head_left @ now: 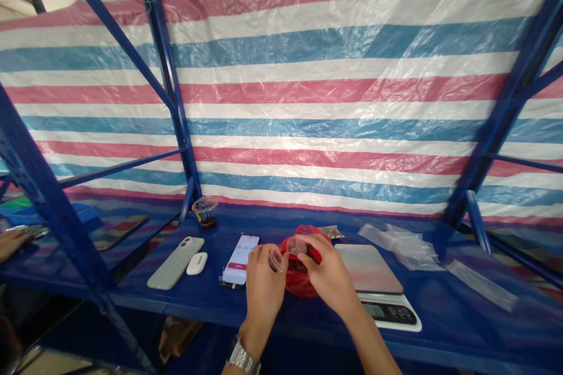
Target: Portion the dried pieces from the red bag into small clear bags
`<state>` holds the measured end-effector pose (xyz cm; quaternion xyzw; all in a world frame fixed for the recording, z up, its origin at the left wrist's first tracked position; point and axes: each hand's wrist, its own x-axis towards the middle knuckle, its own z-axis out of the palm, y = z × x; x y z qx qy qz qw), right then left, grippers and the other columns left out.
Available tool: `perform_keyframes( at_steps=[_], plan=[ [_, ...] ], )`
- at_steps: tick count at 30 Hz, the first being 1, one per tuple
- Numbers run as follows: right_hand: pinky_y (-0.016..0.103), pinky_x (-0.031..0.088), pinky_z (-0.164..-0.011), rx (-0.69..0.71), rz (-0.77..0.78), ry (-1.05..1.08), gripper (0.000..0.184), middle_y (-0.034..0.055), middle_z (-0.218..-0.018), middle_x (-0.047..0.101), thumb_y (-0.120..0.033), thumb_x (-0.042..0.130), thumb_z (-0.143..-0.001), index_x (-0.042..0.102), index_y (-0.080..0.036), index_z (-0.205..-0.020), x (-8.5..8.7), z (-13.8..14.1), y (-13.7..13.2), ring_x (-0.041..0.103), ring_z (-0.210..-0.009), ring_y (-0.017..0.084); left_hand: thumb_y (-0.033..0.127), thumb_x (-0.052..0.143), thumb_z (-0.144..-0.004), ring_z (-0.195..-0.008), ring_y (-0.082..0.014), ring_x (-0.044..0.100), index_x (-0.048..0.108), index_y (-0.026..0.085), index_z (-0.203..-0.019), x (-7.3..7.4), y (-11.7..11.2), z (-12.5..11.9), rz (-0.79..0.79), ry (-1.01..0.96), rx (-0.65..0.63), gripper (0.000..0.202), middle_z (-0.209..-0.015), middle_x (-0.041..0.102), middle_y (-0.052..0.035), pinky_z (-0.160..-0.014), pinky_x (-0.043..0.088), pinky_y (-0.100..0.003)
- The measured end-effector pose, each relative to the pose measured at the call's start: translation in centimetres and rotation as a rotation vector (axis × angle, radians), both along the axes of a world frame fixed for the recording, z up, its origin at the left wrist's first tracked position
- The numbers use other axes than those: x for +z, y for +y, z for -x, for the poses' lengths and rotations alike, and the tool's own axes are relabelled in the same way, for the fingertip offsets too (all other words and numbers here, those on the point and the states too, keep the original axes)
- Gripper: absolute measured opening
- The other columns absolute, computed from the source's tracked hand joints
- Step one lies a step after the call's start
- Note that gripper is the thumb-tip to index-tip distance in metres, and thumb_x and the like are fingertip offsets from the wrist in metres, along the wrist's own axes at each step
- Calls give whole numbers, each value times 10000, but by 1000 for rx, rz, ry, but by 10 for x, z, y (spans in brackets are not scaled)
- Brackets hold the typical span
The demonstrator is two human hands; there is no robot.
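Note:
My left hand is closed around a small clear plastic cup, tilted toward the right. A second small clear cup is gripped between the thumb and fingers of my right hand. The two cups are close together above an open red plastic bag. Dark small pieces show inside the bag, partly hidden by my hands. Just right of my right hand lies a kitchen scale with a steel plate. To the left of my left hand, a phone shows a lit screen.
Clear zip bags lie beyond the scale, with a single flat bag at right. A small filled packet sits behind the red bag. Leftward are a pale phone, a white earbud case and a cup of dark liquid. Another person's hand shows far left.

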<state>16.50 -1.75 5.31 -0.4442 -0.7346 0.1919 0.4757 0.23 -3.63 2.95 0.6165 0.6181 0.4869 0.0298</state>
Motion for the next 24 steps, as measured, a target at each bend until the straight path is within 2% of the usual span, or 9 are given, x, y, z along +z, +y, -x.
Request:
perform_keyframes(
  at_steps=[5,9,12,15,17,19,21,22,24],
  plan=[
    [474,455,-1046,-226,-12,-316,393,98,-1139,719,-57,575,-829,770,-222,-1128,-9,-14,5,638,-1130,303,246,590,-894,-765,-216,571,527,242,-734,-9,10,3,66,-33,3,172,-739,604,-4,-717,414,-312],
    [482,389,-1095,-295,-23,-484,498,110,-1150,710,22,556,-772,780,-221,-1143,-20,-9,5,617,-1162,308,295,559,-916,-624,-168,551,555,240,-779,-11,19,5,124,-222,33,148,-682,613,25,-642,381,-283],
    [506,346,-1112,-297,-41,-504,554,104,-1205,705,55,522,-754,779,-245,-1144,-27,-5,8,609,-1192,306,343,575,-921,-636,-174,570,598,231,-825,-7,20,9,60,-294,63,149,-727,640,12,-673,428,-304],
    [528,325,-1118,-251,-71,-410,603,91,-1268,695,67,483,-771,745,-262,-1203,-24,-4,8,597,-1240,300,367,623,-908,-845,-231,630,649,220,-932,1,15,12,-138,-282,94,151,-917,671,-49,-816,493,-375],
    [510,351,-1102,-195,-112,-277,546,87,-1275,688,32,473,-839,721,-263,-1226,-12,-4,2,595,-1245,285,361,636,-915,-949,-254,621,652,225,-961,7,9,11,-257,-229,104,145,-982,657,-65,-889,490,-406],
    [435,432,-1030,-62,-124,-124,396,71,-1198,700,-60,489,-928,717,-266,-1178,7,-1,-11,629,-1157,246,346,638,-926,-927,-246,604,632,233,-950,9,3,8,-311,-188,93,116,-945,641,-50,-862,487,-391],
    [338,501,-890,139,-54,-10,254,35,-1079,708,-158,543,-968,711,-278,-1116,26,5,-27,663,-981,197,309,630,-930,-851,-225,583,599,235,-943,8,-2,2,-312,-176,67,81,-889,613,-28,-790,480,-363],
    [310,509,-851,219,-13,3,215,20,-1046,707,-180,586,-959,705,-284,-1105,33,8,-34,663,-930,183,274,624,-922,-821,-216,573,584,234,-959,6,-3,-1,-300,-178,45,67,-875,596,-19,-762,475,-353],
    [290,500,-845,274,15,-36,170,5,-1029,708,-187,651,-931,707,-285,-1058,41,13,-44,659,-934,181,169,604,-870,-803,-206,566,562,230,-1030,1,-4,-6,-283,-184,-4,176,-886,572,-11,-745,476,-347]
  ],
)
